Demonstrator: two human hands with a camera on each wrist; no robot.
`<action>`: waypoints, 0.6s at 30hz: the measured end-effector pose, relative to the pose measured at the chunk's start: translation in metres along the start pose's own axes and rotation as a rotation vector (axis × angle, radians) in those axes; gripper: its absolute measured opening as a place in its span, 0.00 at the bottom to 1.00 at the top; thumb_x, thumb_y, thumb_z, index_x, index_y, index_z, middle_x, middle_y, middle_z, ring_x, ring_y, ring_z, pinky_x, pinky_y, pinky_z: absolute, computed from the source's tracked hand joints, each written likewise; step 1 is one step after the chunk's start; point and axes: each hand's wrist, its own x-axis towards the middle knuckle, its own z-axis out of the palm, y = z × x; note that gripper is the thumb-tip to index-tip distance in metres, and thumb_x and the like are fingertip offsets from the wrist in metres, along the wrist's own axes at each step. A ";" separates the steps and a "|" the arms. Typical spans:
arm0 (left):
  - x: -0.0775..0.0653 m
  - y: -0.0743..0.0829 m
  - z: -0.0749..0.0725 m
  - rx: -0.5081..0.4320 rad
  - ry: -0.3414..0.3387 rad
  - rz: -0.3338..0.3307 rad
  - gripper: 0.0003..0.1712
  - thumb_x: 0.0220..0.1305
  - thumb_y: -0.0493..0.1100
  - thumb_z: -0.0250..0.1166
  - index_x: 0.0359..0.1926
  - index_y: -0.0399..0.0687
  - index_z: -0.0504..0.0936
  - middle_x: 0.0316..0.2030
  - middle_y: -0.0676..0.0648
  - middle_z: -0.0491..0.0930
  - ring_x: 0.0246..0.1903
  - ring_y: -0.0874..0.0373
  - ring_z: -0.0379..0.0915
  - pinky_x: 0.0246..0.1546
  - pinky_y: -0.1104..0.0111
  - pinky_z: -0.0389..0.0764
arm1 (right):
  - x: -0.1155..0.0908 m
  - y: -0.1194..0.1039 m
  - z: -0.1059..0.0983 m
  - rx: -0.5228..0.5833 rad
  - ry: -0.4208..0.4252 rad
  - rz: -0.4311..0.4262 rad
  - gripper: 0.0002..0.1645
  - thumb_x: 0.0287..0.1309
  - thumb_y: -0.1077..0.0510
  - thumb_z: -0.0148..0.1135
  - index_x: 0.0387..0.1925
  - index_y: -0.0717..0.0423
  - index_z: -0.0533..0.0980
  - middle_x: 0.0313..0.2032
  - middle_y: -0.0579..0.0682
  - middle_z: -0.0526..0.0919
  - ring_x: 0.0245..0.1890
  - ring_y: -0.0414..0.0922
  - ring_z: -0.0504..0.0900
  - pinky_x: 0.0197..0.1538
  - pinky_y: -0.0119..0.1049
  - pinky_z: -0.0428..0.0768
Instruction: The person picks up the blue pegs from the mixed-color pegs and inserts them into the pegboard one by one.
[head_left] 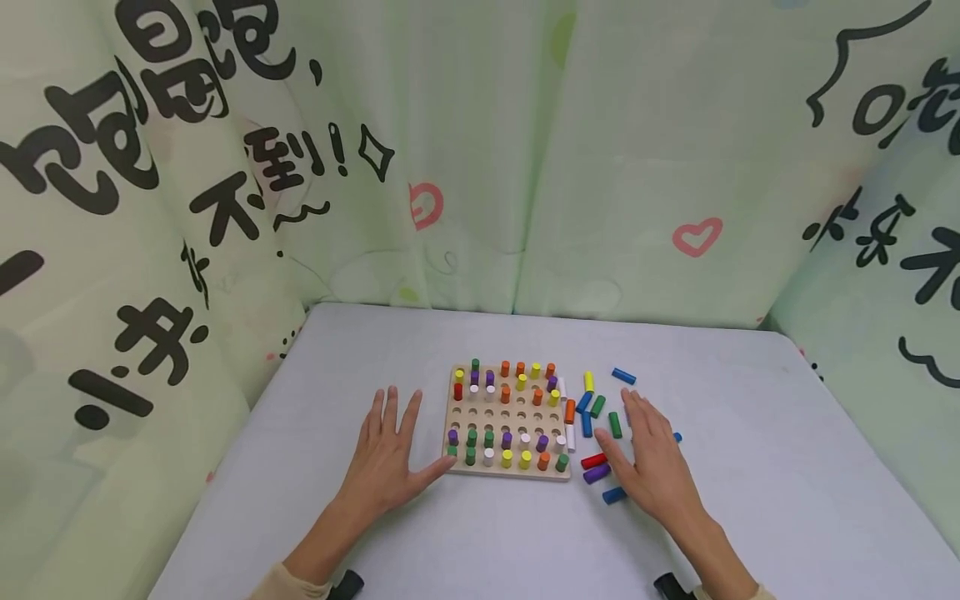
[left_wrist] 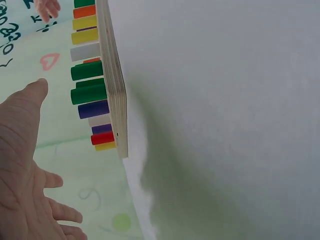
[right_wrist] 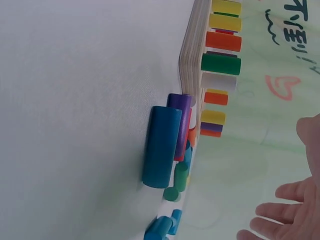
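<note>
A wooden pegboard [head_left: 513, 473] lies on the table, with coloured pegs standing in its far and near rows and bare holes across the middle. My left hand [head_left: 386, 458] is beside its left side with fingers spread, holding nothing. The thumb tip overlaps the near-left corner in the head view; in the left wrist view the hand [left_wrist: 20, 145] appears apart from the green pegs [left_wrist: 89, 94]. On the right, my right hand [head_left: 652, 458] hovers over loose pegs, fingers extended and nothing gripped. Near it lie a blue peg [right_wrist: 162, 147] and a purple peg [right_wrist: 183, 102].
More loose pegs lie right of the board, including a yellow one [head_left: 588, 382], a green one [head_left: 615, 425], a red one [head_left: 593, 460] and a blue one [head_left: 624, 376]. The white table [head_left: 375, 342] is bordered by printed curtains [head_left: 600, 167] behind and at both sides.
</note>
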 end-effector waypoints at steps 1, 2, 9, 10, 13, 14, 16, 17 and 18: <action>-0.001 0.000 0.000 -0.005 0.000 -0.004 0.62 0.57 0.76 0.64 0.80 0.46 0.54 0.77 0.29 0.48 0.78 0.33 0.38 0.72 0.40 0.54 | -0.001 0.000 0.000 0.009 0.000 0.007 0.48 0.70 0.43 0.61 0.78 0.63 0.53 0.74 0.69 0.59 0.74 0.68 0.58 0.64 0.69 0.67; -0.002 0.000 0.000 -0.010 -0.002 -0.009 0.62 0.57 0.76 0.64 0.80 0.46 0.54 0.77 0.29 0.48 0.78 0.33 0.38 0.72 0.40 0.54 | -0.001 -0.001 0.000 0.020 -0.001 0.013 0.47 0.71 0.43 0.60 0.78 0.63 0.53 0.74 0.69 0.59 0.73 0.68 0.58 0.63 0.69 0.67; -0.004 0.002 0.001 -0.055 0.005 -0.024 0.60 0.58 0.74 0.65 0.79 0.45 0.55 0.77 0.30 0.52 0.78 0.34 0.41 0.72 0.40 0.56 | -0.004 -0.004 0.000 0.086 -0.005 0.040 0.46 0.73 0.40 0.57 0.77 0.63 0.54 0.72 0.70 0.62 0.72 0.68 0.60 0.61 0.68 0.70; -0.004 0.002 0.000 -0.061 0.004 -0.025 0.60 0.58 0.74 0.65 0.79 0.45 0.55 0.77 0.30 0.52 0.78 0.34 0.41 0.72 0.40 0.56 | -0.004 -0.004 0.000 0.090 -0.006 0.042 0.46 0.73 0.40 0.56 0.77 0.63 0.54 0.72 0.70 0.62 0.72 0.68 0.61 0.61 0.68 0.70; -0.005 0.004 0.000 -0.075 0.000 -0.032 0.59 0.59 0.73 0.65 0.79 0.45 0.56 0.77 0.30 0.53 0.78 0.34 0.43 0.71 0.40 0.57 | -0.005 -0.006 0.000 0.104 -0.010 0.050 0.45 0.73 0.40 0.56 0.77 0.62 0.55 0.72 0.69 0.63 0.72 0.68 0.61 0.61 0.68 0.70; -0.006 0.005 0.000 -0.079 -0.002 -0.034 0.59 0.59 0.73 0.65 0.79 0.46 0.56 0.77 0.31 0.53 0.77 0.34 0.43 0.71 0.40 0.57 | -0.005 -0.007 0.000 0.109 -0.013 0.055 0.45 0.73 0.40 0.56 0.78 0.62 0.55 0.72 0.69 0.63 0.72 0.68 0.61 0.61 0.68 0.70; -0.006 0.006 0.000 -0.089 -0.003 -0.038 0.58 0.59 0.73 0.65 0.79 0.46 0.56 0.77 0.31 0.53 0.77 0.34 0.45 0.71 0.40 0.58 | -0.006 -0.008 0.001 0.121 -0.018 0.067 0.45 0.73 0.41 0.56 0.78 0.62 0.55 0.72 0.69 0.63 0.72 0.68 0.61 0.62 0.68 0.69; -0.006 0.006 0.000 -0.094 -0.004 -0.039 0.58 0.60 0.72 0.66 0.79 0.46 0.56 0.77 0.32 0.53 0.77 0.34 0.45 0.71 0.40 0.58 | -0.006 -0.008 0.001 0.130 -0.021 0.074 0.44 0.74 0.41 0.56 0.78 0.61 0.55 0.72 0.69 0.63 0.72 0.68 0.61 0.62 0.69 0.68; -0.006 0.007 0.000 -0.097 -0.003 -0.039 0.58 0.60 0.72 0.66 0.79 0.46 0.56 0.77 0.32 0.54 0.77 0.35 0.46 0.70 0.39 0.58 | -0.006 -0.009 0.001 0.139 -0.024 0.080 0.44 0.74 0.41 0.56 0.78 0.61 0.55 0.72 0.69 0.64 0.72 0.68 0.61 0.63 0.69 0.68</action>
